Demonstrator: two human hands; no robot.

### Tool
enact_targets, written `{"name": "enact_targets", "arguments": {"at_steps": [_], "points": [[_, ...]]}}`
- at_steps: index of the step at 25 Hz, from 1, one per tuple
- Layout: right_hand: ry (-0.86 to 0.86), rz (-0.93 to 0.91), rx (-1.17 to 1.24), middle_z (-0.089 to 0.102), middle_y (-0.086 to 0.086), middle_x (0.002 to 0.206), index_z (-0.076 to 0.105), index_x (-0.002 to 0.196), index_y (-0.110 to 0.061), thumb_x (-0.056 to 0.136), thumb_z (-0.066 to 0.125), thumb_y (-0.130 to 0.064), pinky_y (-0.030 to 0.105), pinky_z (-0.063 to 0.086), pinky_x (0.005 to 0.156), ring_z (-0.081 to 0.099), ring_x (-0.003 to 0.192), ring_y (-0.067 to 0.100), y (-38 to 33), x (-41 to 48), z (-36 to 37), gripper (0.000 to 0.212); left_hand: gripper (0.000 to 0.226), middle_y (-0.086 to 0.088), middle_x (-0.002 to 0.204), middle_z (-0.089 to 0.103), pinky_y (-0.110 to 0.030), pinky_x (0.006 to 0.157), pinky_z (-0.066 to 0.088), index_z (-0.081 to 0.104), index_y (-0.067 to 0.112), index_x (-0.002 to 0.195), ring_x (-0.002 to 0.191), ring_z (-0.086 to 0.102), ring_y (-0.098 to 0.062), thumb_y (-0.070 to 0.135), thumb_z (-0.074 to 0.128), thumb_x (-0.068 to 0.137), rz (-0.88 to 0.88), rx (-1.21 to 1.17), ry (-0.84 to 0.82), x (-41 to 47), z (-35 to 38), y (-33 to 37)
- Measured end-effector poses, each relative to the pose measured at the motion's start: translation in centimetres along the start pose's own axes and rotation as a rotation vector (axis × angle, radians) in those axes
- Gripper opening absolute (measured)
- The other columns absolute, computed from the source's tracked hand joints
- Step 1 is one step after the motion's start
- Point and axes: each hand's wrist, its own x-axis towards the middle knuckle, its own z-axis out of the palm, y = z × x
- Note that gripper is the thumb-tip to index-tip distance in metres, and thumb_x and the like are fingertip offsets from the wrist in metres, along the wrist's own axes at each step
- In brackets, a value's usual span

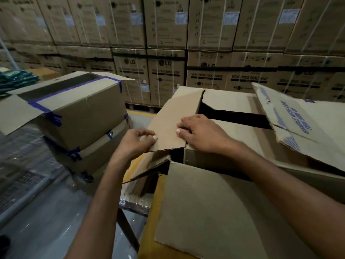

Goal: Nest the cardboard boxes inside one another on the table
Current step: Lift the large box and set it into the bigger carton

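Our left hand [138, 141] pinches the box flap [173, 116]; our right hand [201, 135] rests on it with fingers bent, grip unclear.

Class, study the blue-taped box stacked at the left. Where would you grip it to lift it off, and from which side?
Probably by the open top rim of the blue-taped box, reaching down from above at its two short ends: it sits flat on a lower box, leaving no gap underneath.
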Motion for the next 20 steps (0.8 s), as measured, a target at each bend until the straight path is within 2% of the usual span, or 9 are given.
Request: {"name": "enact_targets", "arguments": {"at_steps": [2, 5, 7, 8, 10, 12, 15, 17, 20], "points": [[0.05, 0.01, 0.044, 0.053, -0.008, 0.151, 0.062, 0.14, -0.028, 0.106, 0.046, -0.048, 0.038, 0.039, 0.109, 0.044, 0.139, 0.016, 0.2, -0.6, -0.5, 0.042, 0.009, 0.002, 0.124, 0.072, -0.042, 0.104, 0.052, 0.078, 0.032, 0.099, 0.12, 0.063, -0.017, 0.036, 0.074, 0.091, 0.062, 0.059, 0.084, 0.3, 0.2, 0.0], [0.198, 0.046, 0.043, 0.048, -0.01, 0.156, 0.062, 0.14, -0.03, 0.106, 0.049, -0.043, 0.036, 0.036, 0.113, 0.042, 0.143, 0.012, 1.1, -3.3, -1.0, 0.039, 0.024, -0.002, 0.134, 0.068, -0.054, 0.117, 0.037, 0.074, 0.034, 0.117, 0.135, 0.054, -0.024, 0.044, 0.067, 0.096, 0.188, 0.438, 0.267, -0.5, 0.1, 2.2], [0.361, 0.053, -0.006, 0.055, -0.009, 0.151, 0.068, 0.133, -0.028, 0.104, 0.055, -0.036, 0.035, 0.043, 0.11, 0.049, 0.137, 0.011, 1.9, -6.3, -1.0, 0.033, 0.026, -0.001, 0.139, 0.065, -0.052, 0.12, 0.03, 0.072, 0.035, 0.121, 0.144, 0.046, -0.023, 0.042, 0.066, 0.097, 0.326, 0.49, 0.305, -1.8, 1.1, 4.8], [0.479, 0.027, -0.05, 0.062, -0.006, 0.144, 0.072, 0.126, -0.024, 0.102, 0.059, -0.031, 0.036, 0.049, 0.106, 0.056, 0.131, 0.014, 2.3, -7.9, -0.9, 0.028, 0.025, 0.004, 0.137, 0.067, -0.046, 0.117, 0.037, 0.073, 0.036, 0.12, 0.14, 0.05, -0.018, 0.043, 0.067, 0.097, 0.396, 0.416, 0.284, -2.4, 2.0, 6.1], [0.714, -0.036, -0.16, 0.072, 0.003, 0.126, 0.077, 0.114, -0.014, 0.098, 0.064, -0.021, 0.037, 0.055, 0.095, 0.065, 0.116, 0.02, 3.4, -10.9, -0.8, 0.021, 0.023, 0.013, 0.127, 0.072, -0.032, 0.103, 0.046, 0.076, 0.035, 0.116, 0.126, 0.059, -0.006, 0.044, 0.067, 0.096, 0.489, 0.234, 0.164, -3.1, 4.8, 8.6], [0.832, -0.024, -0.261, 0.074, 0.008, 0.118, 0.077, 0.111, -0.009, 0.096, 0.067, -0.02, 0.037, 0.052, 0.092, 0.065, 0.112, 0.026, 4.8, -13.5, -1.3, 0.021, 0.024, 0.016, 0.121, 0.073, -0.029, 0.1, 0.049, 0.076, 0.032, 0.118, 0.118, 0.062, 0.001, 0.041, 0.066, 0.099, 0.532, 0.119, -0.026, -3.2, 8.7, 10.8], [0.803, 0.106, -0.354, 0.07, 0.009, 0.126, 0.071, 0.123, -0.009, 0.089, 0.073, -0.026, 0.039, 0.045, 0.096, 0.058, 0.119, 0.03, 7.4, -16.4, -2.6, 0.038, 0.028, 0.011, 0.119, 0.075, -0.034, 0.104, 0.052, 0.074, 0.025, 0.123, 0.113, 0.065, 0.001, 0.037, 0.063, 0.101, 0.558, 0.071, -0.267, -3.4, 14.5, 13.8], [0.749, 0.191, -0.36, 0.066, 0.01, 0.131, 0.066, 0.129, -0.01, 0.086, 0.075, -0.024, 0.039, 0.047, 0.097, 0.055, 0.123, 0.03, 9.3, -18.0, -3.1, 0.046, 0.027, 0.009, 0.113, 0.076, -0.035, 0.101, 0.055, 0.073, 0.019, 0.124, 0.108, 0.068, -0.002, 0.031, 0.06, 0.104, 0.548, -0.015, -0.376, -3.8, 17.4, 15.3], [0.808, 0.276, -0.323, 0.065, 0.011, 0.133, 0.063, 0.132, -0.009, 0.09, 0.068, -0.013, 0.042, 0.057, 0.091, 0.06, 0.119, 0.027, 12.3, -20.3, -3.6, 0.043, 0.032, 0.008, 0.119, 0.072, -0.021, 0.089, 0.057, 0.065, 0.019, 0.135, 0.114, 0.067, -0.006, 0.029, 0.052, 0.108, 0.516, -0.226, -0.459, -5.1, 20.2, 17.9]]}}
